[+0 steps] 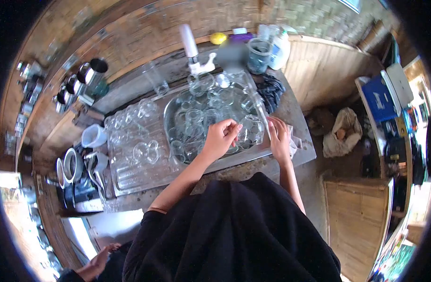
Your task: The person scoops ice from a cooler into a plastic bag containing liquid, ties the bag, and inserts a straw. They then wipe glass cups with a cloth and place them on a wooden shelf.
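Note:
My left hand [221, 136] reaches into a round metal basin [170, 123] full of clear glasses [196, 117], and its fingers pinch the rim of one clear glass [246, 134]. My right hand [279, 138] lies flat on the right rim of the steel sink [253, 157], partly on a white cloth [296, 144]. A white tap [193, 49] stands behind the basin.
Several upturned glasses [133, 136] drain on the steel board to the left. Metal cups [91, 73] and mugs [74, 164] sit further left. A glass jar [258, 54], bottles [280, 47] and a dark cloth [271, 91] lie behind. Another person's hand [102, 256] shows at lower left.

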A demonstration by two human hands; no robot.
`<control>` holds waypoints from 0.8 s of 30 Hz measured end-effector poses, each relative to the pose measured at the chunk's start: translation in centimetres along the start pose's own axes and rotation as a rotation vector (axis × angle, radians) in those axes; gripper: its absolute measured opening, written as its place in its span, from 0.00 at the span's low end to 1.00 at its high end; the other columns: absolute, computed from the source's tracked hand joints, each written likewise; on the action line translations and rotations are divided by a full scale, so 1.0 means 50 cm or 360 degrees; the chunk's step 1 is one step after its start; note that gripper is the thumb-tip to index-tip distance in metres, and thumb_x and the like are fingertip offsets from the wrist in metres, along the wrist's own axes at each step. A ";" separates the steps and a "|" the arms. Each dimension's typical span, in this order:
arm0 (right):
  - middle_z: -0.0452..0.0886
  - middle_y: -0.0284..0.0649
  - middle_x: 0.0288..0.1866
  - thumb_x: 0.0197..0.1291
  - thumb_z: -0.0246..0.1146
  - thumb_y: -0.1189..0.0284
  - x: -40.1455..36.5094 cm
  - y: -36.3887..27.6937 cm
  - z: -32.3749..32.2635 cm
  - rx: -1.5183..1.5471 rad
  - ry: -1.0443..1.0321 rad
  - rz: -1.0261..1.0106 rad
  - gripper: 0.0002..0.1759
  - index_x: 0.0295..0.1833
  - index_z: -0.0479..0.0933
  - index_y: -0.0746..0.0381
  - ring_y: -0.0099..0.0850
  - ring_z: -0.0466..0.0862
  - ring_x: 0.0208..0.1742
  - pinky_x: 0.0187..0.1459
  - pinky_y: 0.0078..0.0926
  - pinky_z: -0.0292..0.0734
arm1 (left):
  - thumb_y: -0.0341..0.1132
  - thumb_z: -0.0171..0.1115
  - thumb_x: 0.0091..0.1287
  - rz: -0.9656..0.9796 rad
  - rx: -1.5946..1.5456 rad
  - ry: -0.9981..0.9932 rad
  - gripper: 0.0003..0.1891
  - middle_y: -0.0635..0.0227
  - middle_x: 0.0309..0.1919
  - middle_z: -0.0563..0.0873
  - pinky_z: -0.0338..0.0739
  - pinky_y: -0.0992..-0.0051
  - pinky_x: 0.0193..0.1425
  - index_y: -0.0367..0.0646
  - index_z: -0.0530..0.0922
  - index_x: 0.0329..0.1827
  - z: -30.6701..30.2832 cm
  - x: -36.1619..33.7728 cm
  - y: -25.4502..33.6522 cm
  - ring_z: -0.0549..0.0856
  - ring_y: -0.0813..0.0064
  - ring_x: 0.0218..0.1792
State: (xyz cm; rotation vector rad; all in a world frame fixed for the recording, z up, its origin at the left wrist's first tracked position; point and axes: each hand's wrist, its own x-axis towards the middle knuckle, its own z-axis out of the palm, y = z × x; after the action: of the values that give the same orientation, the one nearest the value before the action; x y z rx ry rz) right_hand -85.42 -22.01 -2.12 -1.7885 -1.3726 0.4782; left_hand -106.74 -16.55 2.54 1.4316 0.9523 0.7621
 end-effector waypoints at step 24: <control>0.81 0.38 0.52 0.49 0.74 0.66 -0.115 -0.379 0.278 0.0912 -0.1224 -0.0397 0.41 0.68 0.64 0.62 0.25 0.77 0.51 0.44 0.23 0.68 | 0.31 0.61 0.67 0.0107 0.0312 0.0898 0.08 0.71 0.20 0.77 0.69 0.81 0.24 0.34 0.77 0.34 -0.296 -0.366 0.026 0.75 0.86 0.20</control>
State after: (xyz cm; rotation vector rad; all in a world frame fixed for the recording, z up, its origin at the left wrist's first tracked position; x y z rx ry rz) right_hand -108.95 -20.70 3.39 -0.9651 -1.6934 1.3552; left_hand -127.95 -26.01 6.63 1.4481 1.4452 1.1842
